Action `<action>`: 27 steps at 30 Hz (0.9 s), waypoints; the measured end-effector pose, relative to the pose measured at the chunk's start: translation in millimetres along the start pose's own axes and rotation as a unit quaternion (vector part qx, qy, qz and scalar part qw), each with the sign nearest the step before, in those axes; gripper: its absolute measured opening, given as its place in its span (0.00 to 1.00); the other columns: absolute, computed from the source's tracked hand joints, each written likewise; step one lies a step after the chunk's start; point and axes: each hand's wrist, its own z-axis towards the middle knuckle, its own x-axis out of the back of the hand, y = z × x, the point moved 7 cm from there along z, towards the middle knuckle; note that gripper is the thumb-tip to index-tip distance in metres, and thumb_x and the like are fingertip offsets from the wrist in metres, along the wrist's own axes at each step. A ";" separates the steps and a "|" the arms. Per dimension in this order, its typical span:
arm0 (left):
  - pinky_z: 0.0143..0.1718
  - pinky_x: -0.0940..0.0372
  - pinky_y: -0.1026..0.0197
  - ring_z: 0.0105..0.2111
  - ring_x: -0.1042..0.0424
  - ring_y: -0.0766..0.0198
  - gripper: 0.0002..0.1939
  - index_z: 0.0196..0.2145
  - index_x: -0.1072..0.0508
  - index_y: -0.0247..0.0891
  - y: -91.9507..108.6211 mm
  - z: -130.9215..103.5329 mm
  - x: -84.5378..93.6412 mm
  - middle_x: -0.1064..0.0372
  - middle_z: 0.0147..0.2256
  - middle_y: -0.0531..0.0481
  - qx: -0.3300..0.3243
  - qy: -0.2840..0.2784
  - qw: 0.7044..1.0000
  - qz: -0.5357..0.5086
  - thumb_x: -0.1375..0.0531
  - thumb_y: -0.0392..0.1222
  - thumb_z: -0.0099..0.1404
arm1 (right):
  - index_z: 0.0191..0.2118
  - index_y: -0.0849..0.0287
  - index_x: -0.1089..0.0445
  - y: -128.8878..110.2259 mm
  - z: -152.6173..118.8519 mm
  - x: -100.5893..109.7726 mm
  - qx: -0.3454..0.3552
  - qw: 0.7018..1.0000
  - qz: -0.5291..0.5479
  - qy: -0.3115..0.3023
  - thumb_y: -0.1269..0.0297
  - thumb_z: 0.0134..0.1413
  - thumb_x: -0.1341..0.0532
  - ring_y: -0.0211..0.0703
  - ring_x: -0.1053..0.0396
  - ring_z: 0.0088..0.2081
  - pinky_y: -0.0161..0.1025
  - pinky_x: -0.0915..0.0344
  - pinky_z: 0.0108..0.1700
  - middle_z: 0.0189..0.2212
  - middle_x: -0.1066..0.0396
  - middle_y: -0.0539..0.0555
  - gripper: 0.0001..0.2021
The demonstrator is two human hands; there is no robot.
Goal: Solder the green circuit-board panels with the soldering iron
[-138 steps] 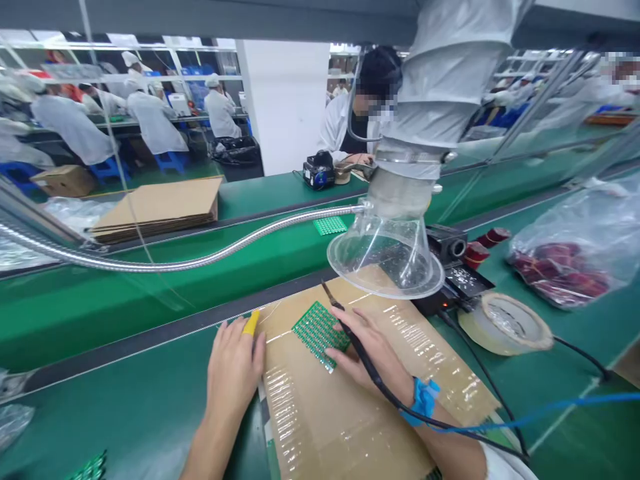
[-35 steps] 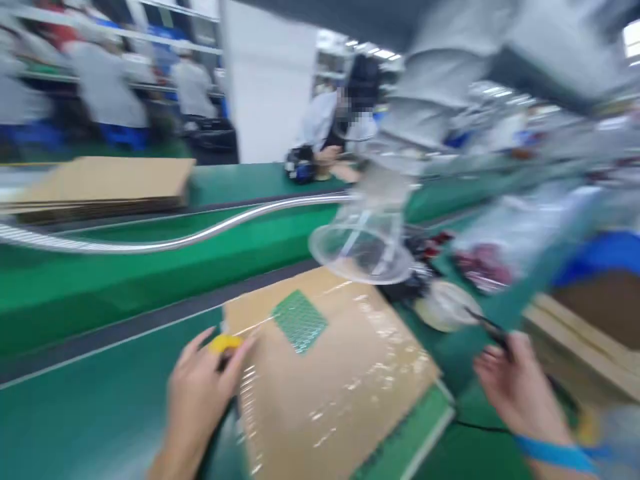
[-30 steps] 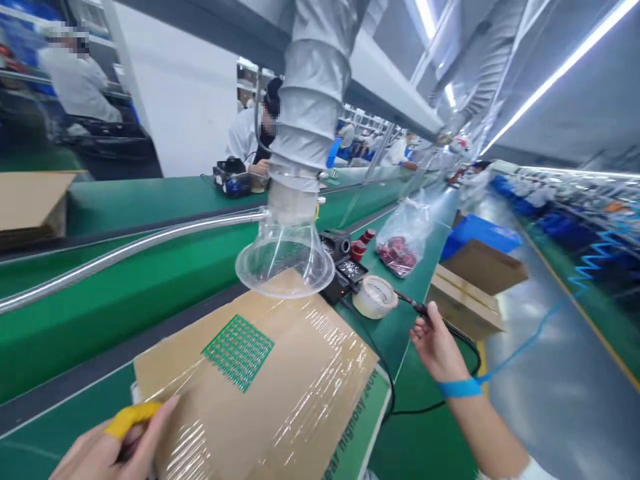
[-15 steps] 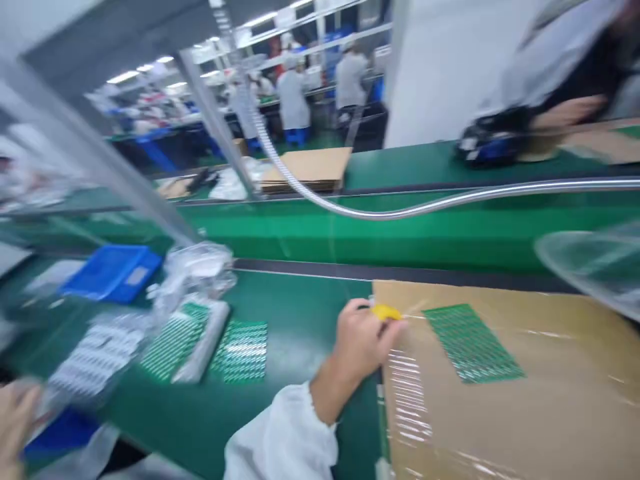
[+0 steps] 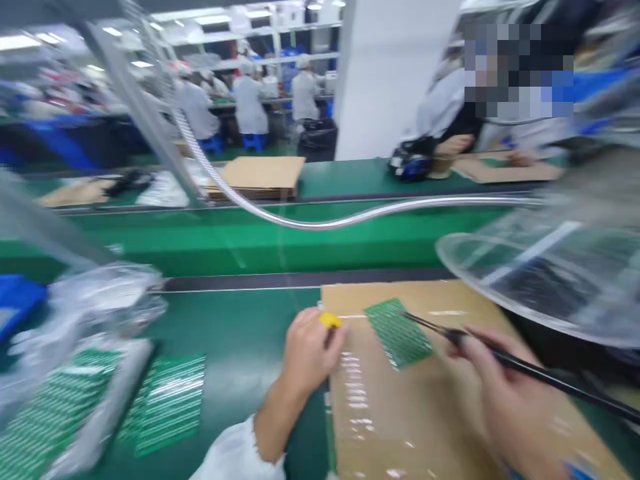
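Extending across the lower frame, beneath the work, as a green worktop (image 5: pixel 235 307). Bearing, from the centre to the lower right, a tan cardboard sheet (image 5: pixel 425 427) with glossy tape strips. Showing at the right edge, above the cardboard, a clear plastic hood (image 5: pixel 565 287), with a silvery flexible hose (image 5: pixel 320 225) curving leftward from near it. Lying at the lower left, a wrapped bundle of green boards (image 5: pixel 60 407), just below crumpled clear plastic (image 5: pixel 110 287). Reaching in from the lower right with the right hand (image 5: pixel 510 393), fingers closed around the dark handle of a soldering iron (image 5: pixel 465 339), pointing its tip leftward. Resting the left hand (image 5: pixel 307 347) at the cardboard's left edge, fingers curled and thumb near the forefinger; cannot tell how tightly closed, or whether anything is pinched. Lying just right of the bundle, some loose green boards (image 5: pixel 173 400). Lying flat on the upper left part of the cardboard, between both hands, a green circuit board (image 5: pixel 399 333), with the iron's tip at its upper part; cannot tell whether touching. Wearing a yellow finger cover (image 5: pixel 330 321) on a left finger, near the circuit board.
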 end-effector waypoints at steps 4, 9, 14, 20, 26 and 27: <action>0.58 0.36 0.49 0.43 0.26 0.58 0.06 0.36 0.28 0.42 -8.0 -2.1 -8.4 0.23 0.38 0.49 -0.017 -0.026 0.999 -0.041 0.42 0.42 0.71 | 0.41 0.55 0.24 3.8 4.5 16.0 0.016 1.000 0.015 0.009 0.43 0.62 0.36 0.52 0.23 0.37 0.48 0.25 0.39 0.36 0.23 0.58 0.19; 0.55 0.35 0.54 0.48 0.26 0.59 0.05 0.36 0.29 0.45 -14.1 -2.7 -17.0 0.23 0.40 0.55 -0.039 -0.066 0.997 -0.029 0.42 0.43 0.71 | 0.43 0.56 0.25 21.1 1.5 -0.6 -0.009 0.998 0.059 -0.007 0.51 0.66 0.36 0.49 0.23 0.36 0.45 0.25 0.39 0.37 0.24 0.56 0.12; 0.55 0.34 0.56 0.48 0.26 0.61 0.04 0.36 0.29 0.45 -10.0 -3.3 -15.1 0.23 0.41 0.56 -0.040 -0.070 0.996 -0.033 0.42 0.43 0.71 | 0.43 0.55 0.25 19.9 0.0 -1.9 -0.025 0.997 0.071 -0.020 0.52 0.65 0.35 0.51 0.22 0.39 0.45 0.25 0.42 0.37 0.23 0.56 0.12; 0.61 0.37 0.53 0.46 0.24 0.63 0.04 0.38 0.30 0.44 -7.3 -6.0 -12.7 0.24 0.39 0.57 -0.055 -0.090 0.993 -0.046 0.43 0.37 0.68 | 0.42 0.55 0.24 25.6 -2.0 -8.4 -0.044 0.995 0.066 -0.053 0.52 0.64 0.35 0.51 0.22 0.38 0.45 0.25 0.41 0.37 0.22 0.56 0.12; 0.57 0.33 0.51 0.44 0.24 0.62 0.03 0.36 0.31 0.43 -3.1 -3.6 -11.3 0.24 0.37 0.54 -0.057 -0.095 0.992 -0.060 0.42 0.36 0.67 | 0.42 0.56 0.24 29.3 -3.5 -8.7 -0.039 0.996 0.047 -0.071 0.52 0.65 0.36 0.51 0.22 0.37 0.43 0.25 0.39 0.36 0.22 0.57 0.13; 0.56 0.33 0.52 0.44 0.24 0.61 0.03 0.36 0.31 0.43 -3.0 -2.9 -11.4 0.24 0.37 0.53 -0.051 -0.097 0.992 -0.059 0.42 0.36 0.67 | 0.42 0.56 0.24 27.7 -3.7 -8.8 -0.035 0.996 0.043 -0.073 0.52 0.65 0.36 0.51 0.22 0.36 0.43 0.25 0.38 0.36 0.22 0.57 0.13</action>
